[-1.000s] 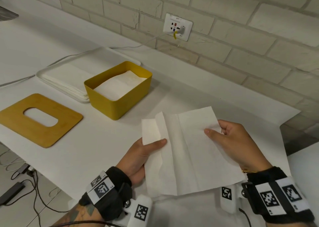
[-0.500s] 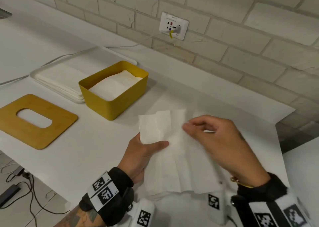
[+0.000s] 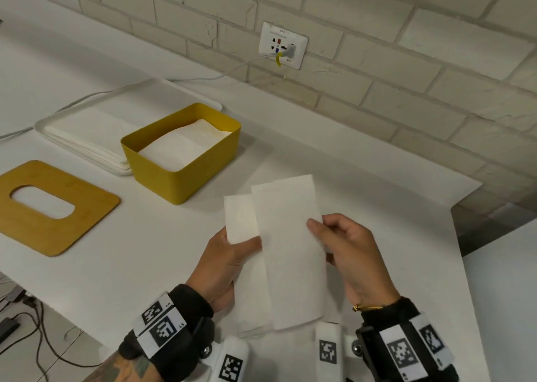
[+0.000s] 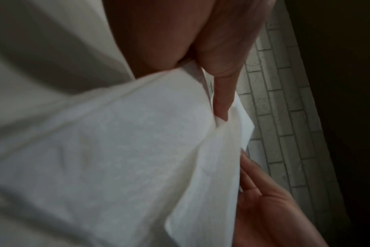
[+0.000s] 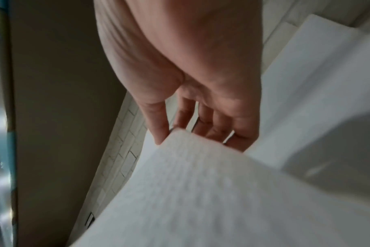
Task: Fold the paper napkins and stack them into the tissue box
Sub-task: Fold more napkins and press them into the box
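A white paper napkin (image 3: 286, 251), folded into a narrow strip with a flap showing at its left, is held above the table's front edge. My left hand (image 3: 229, 261) pinches its left side, thumb on top. My right hand (image 3: 347, 248) pinches its right edge between thumb and fingers. In the left wrist view the napkin (image 4: 120, 158) fills the frame under my thumb; in the right wrist view the napkin (image 5: 201, 192) lies under my curled fingers (image 5: 203, 120). The yellow tissue box (image 3: 186, 169) stands open to the left with folded napkins (image 3: 183, 146) inside.
A white tray (image 3: 43, 126) with a flat stack of napkins (image 3: 90, 137) sits behind the box. The wooden lid with an oval slot (image 3: 49, 207) lies at the left. A cable (image 3: 226, 72) runs from the wall socket (image 3: 283, 46). The table ends at the right.
My right hand has folded the napkin's right half over to the left, then drawn back to the new right edge. The napkin is now about half as wide.
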Motion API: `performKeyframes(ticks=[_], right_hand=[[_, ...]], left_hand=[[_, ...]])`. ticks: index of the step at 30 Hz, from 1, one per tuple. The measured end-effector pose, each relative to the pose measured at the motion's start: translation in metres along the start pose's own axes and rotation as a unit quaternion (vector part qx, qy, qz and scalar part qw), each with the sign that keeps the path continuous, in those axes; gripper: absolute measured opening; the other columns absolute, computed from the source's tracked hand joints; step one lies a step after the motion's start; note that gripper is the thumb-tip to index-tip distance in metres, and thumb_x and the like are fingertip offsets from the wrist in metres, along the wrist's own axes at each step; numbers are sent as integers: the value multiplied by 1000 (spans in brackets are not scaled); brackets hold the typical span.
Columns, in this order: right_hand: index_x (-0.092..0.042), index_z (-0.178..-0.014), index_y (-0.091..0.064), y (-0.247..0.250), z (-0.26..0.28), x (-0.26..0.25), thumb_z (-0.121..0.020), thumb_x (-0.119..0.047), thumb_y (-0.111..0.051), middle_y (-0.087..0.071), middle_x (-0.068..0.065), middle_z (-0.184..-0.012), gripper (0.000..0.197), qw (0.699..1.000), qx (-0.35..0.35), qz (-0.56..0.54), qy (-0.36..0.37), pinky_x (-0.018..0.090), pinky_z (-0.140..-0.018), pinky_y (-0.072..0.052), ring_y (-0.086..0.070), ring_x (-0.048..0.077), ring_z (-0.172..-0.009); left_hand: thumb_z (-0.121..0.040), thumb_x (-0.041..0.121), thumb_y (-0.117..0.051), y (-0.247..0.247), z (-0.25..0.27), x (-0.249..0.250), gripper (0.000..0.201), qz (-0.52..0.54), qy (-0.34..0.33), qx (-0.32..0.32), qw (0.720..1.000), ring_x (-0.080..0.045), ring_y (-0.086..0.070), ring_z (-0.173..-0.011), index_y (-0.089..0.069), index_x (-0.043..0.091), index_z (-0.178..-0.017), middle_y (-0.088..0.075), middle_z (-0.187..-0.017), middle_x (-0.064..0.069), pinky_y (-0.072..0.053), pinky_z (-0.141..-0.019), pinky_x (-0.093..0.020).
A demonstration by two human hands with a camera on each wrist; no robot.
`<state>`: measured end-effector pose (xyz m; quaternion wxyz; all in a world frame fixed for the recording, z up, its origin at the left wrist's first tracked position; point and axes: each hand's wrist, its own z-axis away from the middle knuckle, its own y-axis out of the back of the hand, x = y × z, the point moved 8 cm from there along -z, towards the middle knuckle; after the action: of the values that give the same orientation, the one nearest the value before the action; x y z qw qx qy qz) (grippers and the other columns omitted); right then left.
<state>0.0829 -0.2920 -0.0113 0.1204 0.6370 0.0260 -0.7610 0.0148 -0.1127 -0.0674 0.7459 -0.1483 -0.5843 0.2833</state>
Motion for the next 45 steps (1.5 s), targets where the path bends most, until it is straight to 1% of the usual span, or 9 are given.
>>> performKeyframes(ticks=[3,5,8,11,15,17,26,32,45], right_hand=[[-13,-89,-69,20,4,-29,-93,-18,-72,-77,2,-83,7,988,87,88,93,28,-68,-52,-72,19,-79],[-17,-86,-67,26,9,-52,-89,-25,-76,-76,7,-80,12,977,90,134,139,36,-69,-52,-70,32,-78],[-24,-87,-71,0,24,-79,-74,-35,-83,-75,19,-84,21,985,-87,-23,144,31,-61,-52,-64,31,-71],[-24,-91,-78,-31,28,-79,-71,-24,-80,-77,10,-92,20,959,-197,-175,102,27,-64,-56,-72,18,-80],[-15,-102,-73,-43,5,-31,-92,-12,-68,-79,9,-98,11,992,-112,-31,45,39,-80,-55,-75,22,-87],[-12,-106,-71,-41,0,-14,-98,-10,-63,-79,5,-98,12,996,-79,21,20,39,-85,-56,-75,24,-93],[-16,-97,-73,-31,2,-1,-98,-16,-64,-79,-2,-89,9,994,-12,103,29,47,-91,-58,-75,19,-88],[-17,-98,-72,-35,4,0,-97,-20,-66,-79,-2,-88,7,996,-16,88,25,46,-88,-60,-75,18,-85],[-17,-104,-73,-45,7,8,-91,-15,-74,-79,-3,-97,13,997,-51,58,-4,47,-91,-59,-76,16,-91]], left_hand=[[-97,22,-63,7,0,3,35,33,26,26,999,-31,-75,-103,-63,10,-129,-76,-115,-12,-64,-77,-38],[-101,25,-59,13,-1,5,31,47,35,48,997,-30,-76,-99,-63,11,-128,-77,-113,-13,-64,-72,-37],[-104,24,-54,8,0,9,32,58,33,47,997,-28,-77,-95,-62,9,-130,-77,-111,-13,-63,-69,-34],[-106,19,-46,-8,4,9,30,70,32,21,997,-21,-77,-78,-63,5,-125,-79,-95,-10,-60,-60,-27],[-109,34,-42,-19,9,7,41,58,42,20,997,-25,-75,-101,-65,8,-129,-77,-112,-12,-60,-77,-31],[-107,40,-43,-16,9,8,43,51,43,31,997,-24,-75,-103,-68,10,-126,-77,-115,-11,-60,-76,-30],[-104,53,-39,-13,11,6,54,86,53,24,995,-24,-73,-110,-62,13,-131,-75,-120,-10,-56,-89,-38],[-106,33,-47,-14,9,3,39,57,44,6,997,-28,-73,-109,-60,9,-134,-75,-120,-12,-63,-81,-34],[-105,37,-47,-15,5,3,41,36,50,-10,998,-30,-71,-113,-61,10,-133,-74,-122,-13,-60,-91,-40]])
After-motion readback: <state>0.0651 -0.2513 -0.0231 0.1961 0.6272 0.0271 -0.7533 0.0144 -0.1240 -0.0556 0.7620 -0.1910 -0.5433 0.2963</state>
